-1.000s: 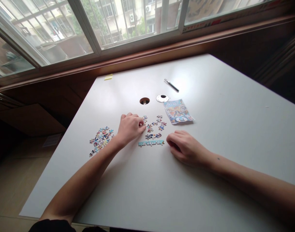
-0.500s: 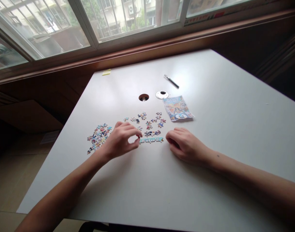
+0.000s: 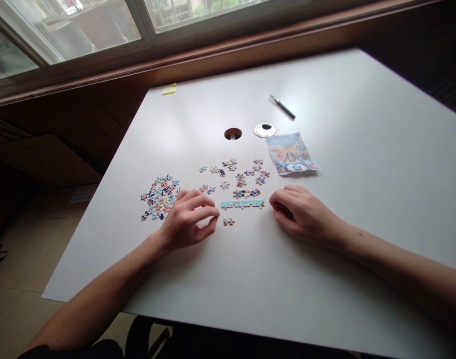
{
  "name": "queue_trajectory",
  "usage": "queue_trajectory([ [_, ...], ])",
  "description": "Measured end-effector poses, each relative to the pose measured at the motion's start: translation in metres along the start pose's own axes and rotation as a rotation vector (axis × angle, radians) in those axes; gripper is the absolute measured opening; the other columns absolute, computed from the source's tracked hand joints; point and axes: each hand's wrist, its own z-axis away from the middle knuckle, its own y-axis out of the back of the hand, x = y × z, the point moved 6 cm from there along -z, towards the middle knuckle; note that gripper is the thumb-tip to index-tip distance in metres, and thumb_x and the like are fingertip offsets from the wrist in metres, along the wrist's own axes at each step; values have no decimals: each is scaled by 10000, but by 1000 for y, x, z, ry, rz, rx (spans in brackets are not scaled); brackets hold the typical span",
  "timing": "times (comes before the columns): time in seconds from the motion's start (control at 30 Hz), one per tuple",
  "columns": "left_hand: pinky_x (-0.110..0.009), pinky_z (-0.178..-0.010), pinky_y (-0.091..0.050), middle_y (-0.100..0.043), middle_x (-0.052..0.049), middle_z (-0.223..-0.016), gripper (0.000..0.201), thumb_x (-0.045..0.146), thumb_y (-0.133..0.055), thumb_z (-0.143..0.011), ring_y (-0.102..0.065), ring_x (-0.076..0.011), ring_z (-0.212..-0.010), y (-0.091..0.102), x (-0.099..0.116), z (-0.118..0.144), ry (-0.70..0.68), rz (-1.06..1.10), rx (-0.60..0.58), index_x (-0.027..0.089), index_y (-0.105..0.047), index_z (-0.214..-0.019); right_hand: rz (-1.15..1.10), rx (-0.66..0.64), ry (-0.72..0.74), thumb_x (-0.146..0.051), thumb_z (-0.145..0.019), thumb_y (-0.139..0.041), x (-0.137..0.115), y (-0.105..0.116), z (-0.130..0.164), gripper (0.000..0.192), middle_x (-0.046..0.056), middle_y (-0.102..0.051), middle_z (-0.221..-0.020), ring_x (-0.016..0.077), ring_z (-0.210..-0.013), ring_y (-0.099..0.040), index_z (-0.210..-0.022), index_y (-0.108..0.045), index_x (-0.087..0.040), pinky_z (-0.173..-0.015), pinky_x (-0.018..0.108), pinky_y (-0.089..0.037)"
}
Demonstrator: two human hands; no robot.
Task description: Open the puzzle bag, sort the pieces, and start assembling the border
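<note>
Left hand (image 3: 186, 219) is poising at nine o'clock of the blue strip (image 3: 243, 204), thumb and forefinger slightly apart, beside a small puzzle cluster (image 3: 228, 222) lying at seven. Right hand (image 3: 301, 212) is resting at three, fingers curled together; picture sheet (image 3: 292, 153) is lying between one and two, presumably for easy viewing.

The left hand (image 3: 186, 219) arches, thumb (image 3: 207, 232) and index finger (image 3: 205, 213) bent, tips nearly meeting. Well to its right, the right hand (image 3: 305, 213) makes a loose fist. Behind them, 2 bare forearms (image 3: 114, 284) slant outward.
</note>
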Motion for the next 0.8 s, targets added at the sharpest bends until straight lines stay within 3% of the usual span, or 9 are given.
queue_trajectory([
  [0.23,-351,-815,-383,-720,-18,-905,108,340,-684,-888,-605,-181,-874,-5,1,1,22,-61,-94,240,-720,-906,-4,-7,-5,-77,-818,-499,0,0,0,194,-2,-489,-708,189,-672,-441,-794,-383,-231,-691,328,-351],
  [0.4,-350,-836,-356,-708,2,-896,109,278,-624,-955,-597,-160,-870,-14,5,1,34,1,-167,240,-706,-894,4,-14,-3,-74,-818,-510,2,-1,1,203,-6,-491,-713,189,-668,-434,-802,-384,-233,-714,337,-357],
  [0.57,-345,-860,-364,-692,2,-915,57,269,-670,-898,-596,-150,-868,-18,0,-2,73,64,-142,215,-688,-896,0,-12,9,-69,-826,-507,5,-5,3,189,-5,-501,-721,189,-671,-429,-834,-407,-229,-710,335,-354],
  [0.8,-337,-867,-371,-693,16,-912,49,249,-654,-910,-607,-129,-858,-22,4,-1,24,75,-131,228,-693,-931,18,-18,9,-82,-849,-503,7,-7,4,171,-3,-499,-723,193,-674,-425,-851,-414,-228,-707,336,-355],
])
